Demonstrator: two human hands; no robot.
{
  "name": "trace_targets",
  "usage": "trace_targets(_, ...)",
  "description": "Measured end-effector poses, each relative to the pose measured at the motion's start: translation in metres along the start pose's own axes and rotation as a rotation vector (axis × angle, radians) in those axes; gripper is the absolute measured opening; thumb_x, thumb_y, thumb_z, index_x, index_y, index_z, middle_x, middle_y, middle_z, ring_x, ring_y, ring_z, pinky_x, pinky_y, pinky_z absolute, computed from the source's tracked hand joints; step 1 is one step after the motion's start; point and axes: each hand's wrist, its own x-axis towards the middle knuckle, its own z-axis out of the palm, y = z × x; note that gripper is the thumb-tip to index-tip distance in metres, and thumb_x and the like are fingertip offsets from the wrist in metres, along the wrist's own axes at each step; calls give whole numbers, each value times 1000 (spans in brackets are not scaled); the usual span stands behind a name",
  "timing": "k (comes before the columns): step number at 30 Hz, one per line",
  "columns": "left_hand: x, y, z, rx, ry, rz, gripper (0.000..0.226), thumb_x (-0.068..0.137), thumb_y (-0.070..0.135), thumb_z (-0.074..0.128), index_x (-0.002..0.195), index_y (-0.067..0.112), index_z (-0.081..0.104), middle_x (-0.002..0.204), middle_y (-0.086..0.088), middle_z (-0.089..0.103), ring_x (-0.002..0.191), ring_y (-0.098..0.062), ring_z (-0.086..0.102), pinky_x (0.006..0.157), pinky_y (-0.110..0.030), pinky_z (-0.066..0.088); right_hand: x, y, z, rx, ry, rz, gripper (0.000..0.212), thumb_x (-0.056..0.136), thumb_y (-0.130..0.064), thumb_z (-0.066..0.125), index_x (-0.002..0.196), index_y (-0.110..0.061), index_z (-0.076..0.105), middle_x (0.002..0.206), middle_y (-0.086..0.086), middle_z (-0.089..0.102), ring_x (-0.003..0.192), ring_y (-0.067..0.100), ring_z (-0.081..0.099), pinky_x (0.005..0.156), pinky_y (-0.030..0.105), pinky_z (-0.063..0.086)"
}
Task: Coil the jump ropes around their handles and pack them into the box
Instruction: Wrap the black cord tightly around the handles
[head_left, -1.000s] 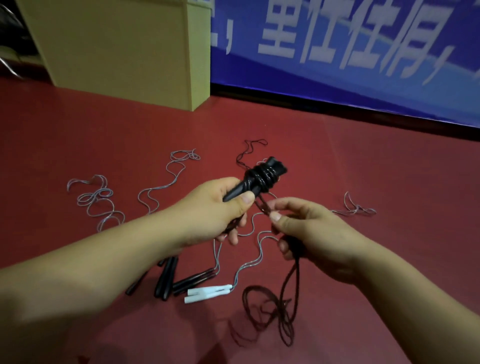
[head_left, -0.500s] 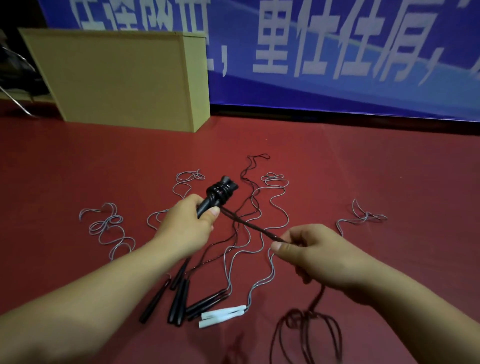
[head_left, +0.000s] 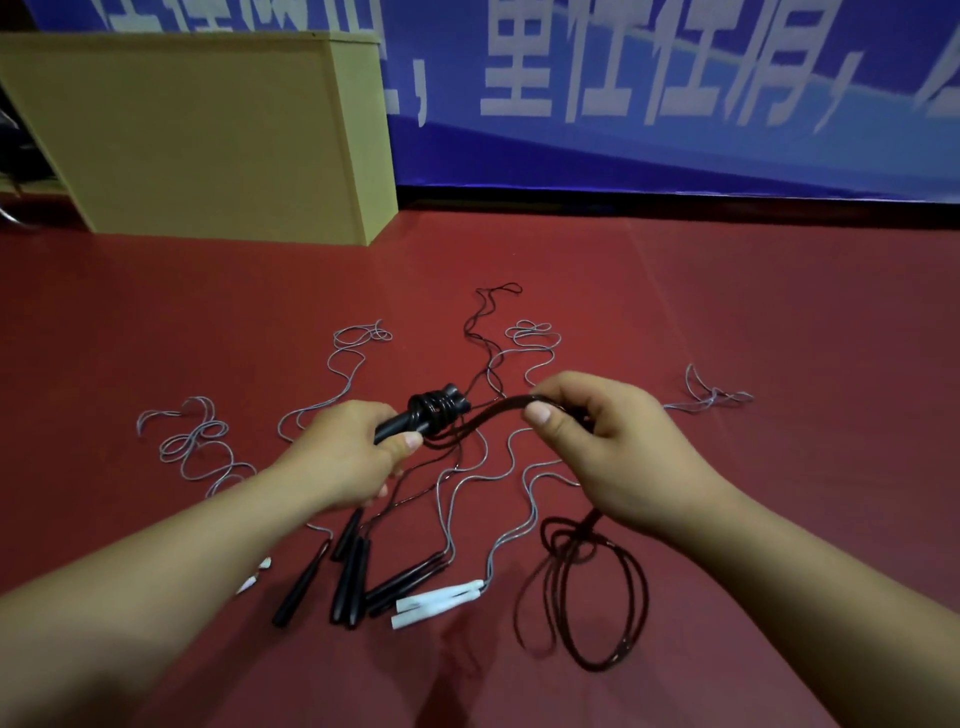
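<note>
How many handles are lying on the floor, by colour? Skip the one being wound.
Black handles: 6
White handles, in full view: 2
White handle tips, partly hidden by the left arm: 2
Total: 10, if each tip is its own handle

the left hand (head_left: 349, 457) hides the lower part of the black handles (head_left: 415, 422), a forearm covers most of one white handle (head_left: 255, 574), the frame cuts the box (head_left: 208, 135) at the left edge, and the banner (head_left: 675, 88) letters are blurred.
</note>
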Motion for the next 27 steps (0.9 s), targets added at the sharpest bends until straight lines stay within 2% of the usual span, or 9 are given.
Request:
trace_targets(4, -9, 12, 4, 100, -104, 98, 10, 97, 25, 58, 87, 21, 60, 67, -1, 69, 50, -11, 64, 44, -22, 46, 3, 1, -2, 21, 77, -41, 12, 96, -24, 59, 89, -18, 67, 61, -11, 49, 59, 3, 43, 57, 17, 34)
trace_targets(8, -24, 31, 9, 236, -295, 252, 10, 95, 32, 60, 88, 24, 59, 70, 3, 70, 56, -12, 68, 58, -28, 53, 6, 3, -8, 48, 160, -42, 12, 96, -21, 59, 91, -16, 69, 66, -9, 54, 61, 2, 44, 59, 16, 36)
trace_targets(11, -34, 44, 10, 335, -393, 333, 12, 93, 37, 61, 90, 25, 58, 75, 3, 69, 58, -11, 64, 62, -32, 53, 7, 8, -11, 15, 174, -18, 13, 95, -23, 60, 89, -17, 70, 64, -9, 53, 58, 2, 44, 57, 17, 35)
trace_targets(15, -45, 56, 11, 219, -567, 356, 6, 95, 31, 61, 90, 28, 60, 76, 2, 68, 55, -8, 61, 55, -21, 48, 8, 17, -16, -45, 189, 34, 13, 93, -25, 62, 81, -28, 66, 56, -13, 51, 54, -1, 47, 54, 13, 34)
trace_targets(19, -50, 60, 7, 139, -645, 359, 4, 95, 28, 61, 91, 26, 61, 75, 0, 66, 56, -11, 61, 57, -22, 49, 8, 27, -18, -95, 193, 84, 12, 92, -31, 65, 83, -26, 70, 58, -12, 55, 56, 0, 47, 58, 22, 39)
trace_targets(24, -56, 65, 5, -45, -704, 373, 4, 97, 23, 60, 96, 20, 61, 71, 2, 65, 56, -15, 59, 59, -29, 50, 9, 32, -15, -93, 203, 162, 22, 89, -40, 67, 77, -22, 71, 57, -10, 58, 55, 2, 48, 56, 22, 41)
trace_targets(27, -58, 70, 4, -183, -679, 427, 18, 99, 25, 57, 100, 7, 56, 68, 1, 63, 55, -17, 60, 61, -32, 48, 13, 35, -12, -26, 237, 183, 27, 87, -43, 68, 72, -21, 66, 58, -9, 56, 53, 3, 47, 55, 24, 40)
